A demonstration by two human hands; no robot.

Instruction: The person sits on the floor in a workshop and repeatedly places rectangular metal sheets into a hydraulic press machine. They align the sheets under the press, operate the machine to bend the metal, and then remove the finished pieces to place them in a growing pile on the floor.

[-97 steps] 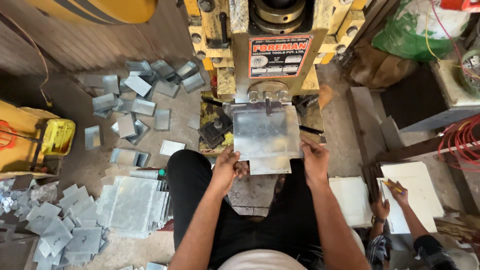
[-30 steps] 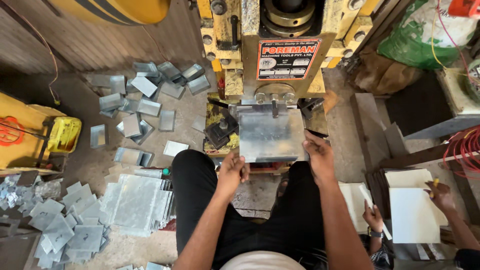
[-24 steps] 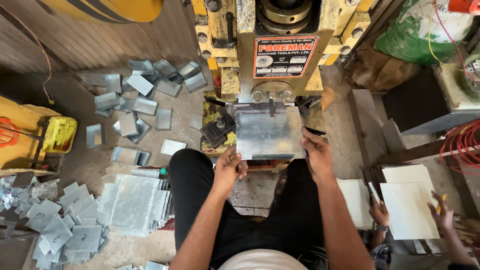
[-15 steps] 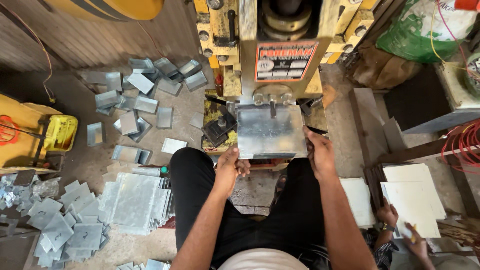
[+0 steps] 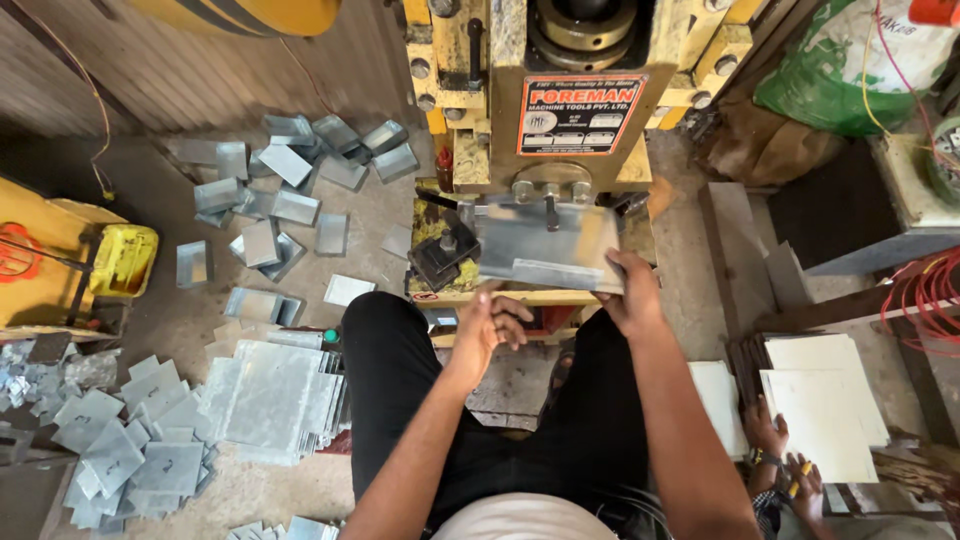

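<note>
head view | metal sheet (image 5: 545,248): grey, shiny, bent along its near edge, lying under the yellow press (image 5: 560,90) | right hand (image 5: 628,295): fingers gripping sheet's right corner | left hand (image 5: 490,322): fingers loosely curled, empty, just below sheet

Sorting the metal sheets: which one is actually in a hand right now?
The sheet at the press, held at its right edge by the right hand; all others lie on the floor.

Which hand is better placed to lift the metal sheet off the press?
Probably the right hand: it grips the metal sheet at its right edge under the press. The left hand sits just below it, apparently not gripping.
</note>
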